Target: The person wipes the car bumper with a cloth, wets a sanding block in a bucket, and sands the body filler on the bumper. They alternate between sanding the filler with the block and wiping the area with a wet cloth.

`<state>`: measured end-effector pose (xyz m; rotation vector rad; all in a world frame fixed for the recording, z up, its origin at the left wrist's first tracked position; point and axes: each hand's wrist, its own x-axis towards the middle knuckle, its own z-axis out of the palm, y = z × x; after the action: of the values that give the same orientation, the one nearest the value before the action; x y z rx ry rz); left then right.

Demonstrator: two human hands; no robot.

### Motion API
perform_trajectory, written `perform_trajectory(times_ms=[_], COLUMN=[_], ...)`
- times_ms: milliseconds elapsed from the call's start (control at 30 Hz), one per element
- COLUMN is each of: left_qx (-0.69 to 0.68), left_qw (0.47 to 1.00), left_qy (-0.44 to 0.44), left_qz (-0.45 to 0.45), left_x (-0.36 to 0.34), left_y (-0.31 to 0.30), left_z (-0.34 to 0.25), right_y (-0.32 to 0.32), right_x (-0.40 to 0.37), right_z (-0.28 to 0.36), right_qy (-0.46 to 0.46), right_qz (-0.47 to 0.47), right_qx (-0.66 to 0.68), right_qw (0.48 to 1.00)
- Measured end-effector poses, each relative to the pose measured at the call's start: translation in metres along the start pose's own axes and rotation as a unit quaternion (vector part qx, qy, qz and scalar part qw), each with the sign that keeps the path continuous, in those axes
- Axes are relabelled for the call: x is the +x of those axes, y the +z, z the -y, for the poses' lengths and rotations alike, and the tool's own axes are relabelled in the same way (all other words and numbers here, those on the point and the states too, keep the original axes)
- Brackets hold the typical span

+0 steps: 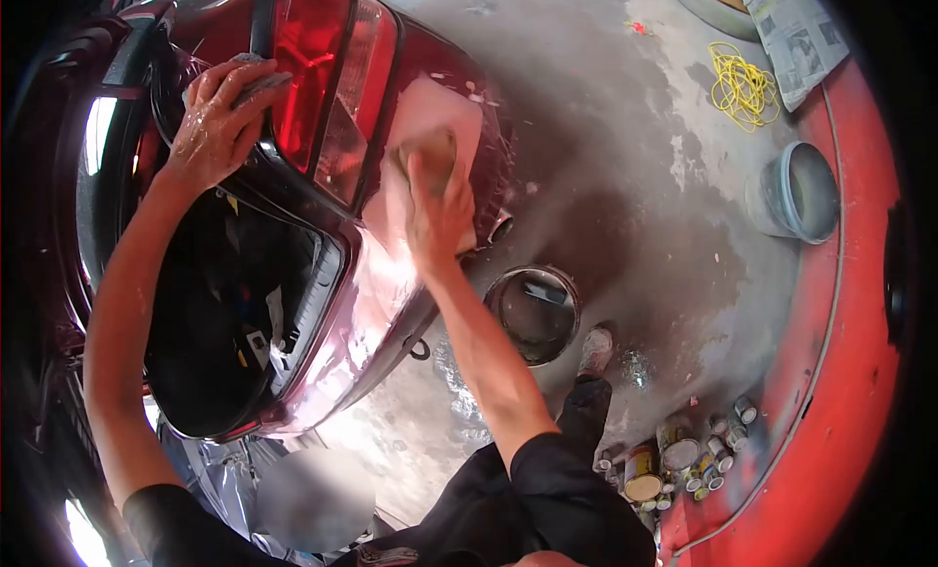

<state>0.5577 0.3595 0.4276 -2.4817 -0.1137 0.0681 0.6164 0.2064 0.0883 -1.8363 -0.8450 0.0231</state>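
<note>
My left hand (217,122), wet, is wrapped round a grey cloth or sponge (262,82) above the dark red car's rear edge, beside the red tail light (315,68). My right hand (438,210) lies on the car's rear corner with a brownish sanding pad (430,156) under its fingers. The pad rests on a pale pink patch (430,108) of the bodywork, right of the tail light. Lower down, more whitish pink surface (366,303) runs along the bumper below the open boot (215,313).
On the wet floor below the bumper stands a round bucket of dark water (535,318), near my foot (596,352). A grey-blue bucket (809,193), yellow cord (743,86) and several cans (679,454) lie along the red panel (860,303) at right.
</note>
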Motion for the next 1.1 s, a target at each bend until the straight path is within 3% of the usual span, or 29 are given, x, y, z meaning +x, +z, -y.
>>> perform_trajectory(times_ms=[67, 133, 267, 300, 333, 367, 500, 533, 667, 733, 833, 867, 967, 1033, 1100], left_qx=[-0.054, -0.043, -0.023, -0.017, -0.027, -0.038, -0.050, -0.056, -0.070, -0.062, -0.075, -0.088, -0.098, -0.094, -0.096], left_qw=[0.996, 0.986, 0.970, 0.966, 0.959, 0.949, 0.953, 0.948, 0.943, 0.941, 0.938, 0.936, 0.928, 0.931, 0.929], left_qy=[-0.043, -0.095, -0.152, -0.162, -0.138, -0.114, -0.186, -0.192, -0.194, -0.197, -0.199, -0.200, -0.207, -0.208, -0.204], left_qz=[-0.056, -0.129, -0.189, -0.199, -0.247, -0.293, -0.235, -0.246, -0.262, -0.269, -0.273, -0.276, -0.293, -0.285, -0.292], left_x=[0.006, 0.011, 0.014, 0.017, 0.028, 0.034, 0.022, 0.023, 0.022, 0.023, 0.020, 0.018, 0.020, 0.020, 0.022], left_y=[0.007, 0.027, 0.050, 0.047, 0.038, 0.030, 0.033, 0.032, 0.036, 0.038, 0.039, 0.046, 0.047, 0.048, 0.046], left_z=[-0.008, -0.017, -0.030, -0.032, -0.035, -0.040, -0.041, -0.040, -0.039, -0.038, -0.039, -0.037, -0.036, -0.037, -0.038], right_y=[-0.006, -0.007, -0.005, -0.008, -0.007, -0.003, 0.001, 0.001, 0.000, 0.001, -0.002, 0.003, 0.001, -0.006, -0.007], right_x=[-0.046, -0.041, 0.098, 0.124, 0.136, 0.124, 0.020, -0.009, 0.062, 0.126, 0.130, 0.100, -0.021, -0.027, 0.037], right_z=[-0.002, -0.004, -0.002, 0.007, 0.014, 0.018, 0.027, 0.024, 0.014, 0.008, 0.017, 0.010, 0.018, 0.012, 0.003], right_qy=[-0.002, -0.015, -0.010, 0.061, 0.107, 0.070, -0.061, -0.044, -0.027, 0.052, 0.091, 0.020, -0.031, -0.042, -0.050], right_qz=[0.015, 0.004, 0.037, 0.078, 0.093, 0.057, -0.080, -0.040, 0.015, 0.072, 0.096, 0.042, -0.016, 0.003, 0.013], right_qx=[0.013, 0.041, -0.041, -0.014, 0.002, 0.005, 0.001, -0.027, -0.037, -0.031, -0.071, -0.094, -0.037, -0.003, -0.018], right_qw=[1.000, 0.999, 0.998, 0.995, 0.990, 0.996, 0.995, 0.998, 0.999, 0.996, 0.989, 0.994, 0.999, 0.999, 0.999])
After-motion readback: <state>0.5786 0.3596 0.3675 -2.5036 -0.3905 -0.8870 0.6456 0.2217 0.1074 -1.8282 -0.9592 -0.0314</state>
